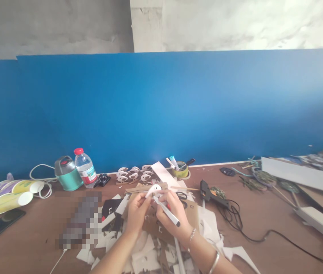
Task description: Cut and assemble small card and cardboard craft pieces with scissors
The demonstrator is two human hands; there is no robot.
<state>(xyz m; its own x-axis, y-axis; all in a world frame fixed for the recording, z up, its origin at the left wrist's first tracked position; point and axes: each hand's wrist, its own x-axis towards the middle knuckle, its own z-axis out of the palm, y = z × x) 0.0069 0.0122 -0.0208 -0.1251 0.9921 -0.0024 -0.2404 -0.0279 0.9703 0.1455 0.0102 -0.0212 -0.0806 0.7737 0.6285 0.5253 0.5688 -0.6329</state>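
Note:
Between the thumb and fingers of my left hand [136,213] is a small white paper bird cut-out [152,189] with a black dot for an eye. My right hand [175,209] grips a white pen [169,214] with a dark end, its tip at the lower side of the cut-out. Both hands are close together above a brown cardboard piece [192,215] and a heap of white paper scraps [147,255]. Black-handled scissors [182,196] lie just beyond my right hand, partly hidden by it.
Several similar white bird cut-outs [133,176] stand at the back. A roll of tape [180,173] holds pens. To the right lie a black glue gun [206,192] with its cord and a white power strip [321,224]. Leftward are a water bottle [86,169], paper cups [11,202] and a phone [2,226].

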